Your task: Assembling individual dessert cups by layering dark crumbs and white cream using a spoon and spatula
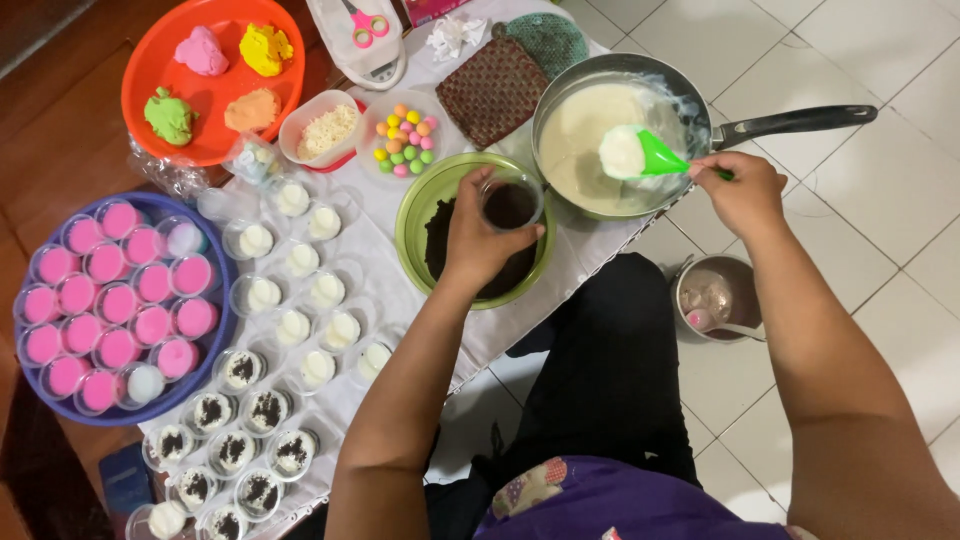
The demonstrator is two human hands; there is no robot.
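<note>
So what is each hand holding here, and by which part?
The left hand grips a small clear cup around its side, above the green bowl. The right hand holds a green spoon by its handle end, over the pan.

Our left hand (478,235) holds a small clear cup (511,203) over the green bowl (420,205); our right hand (743,190) lifts a green ladle (640,153) of white cream above the pan (600,140).

A low table draped in a white cloth (395,290) is carrying a round green plastic bowl (415,205), a grey metal frying pan (560,85), rows of small clear plastic cups (300,260), a brown woven trivet (492,90) and an orange plastic tray (150,70).
</note>
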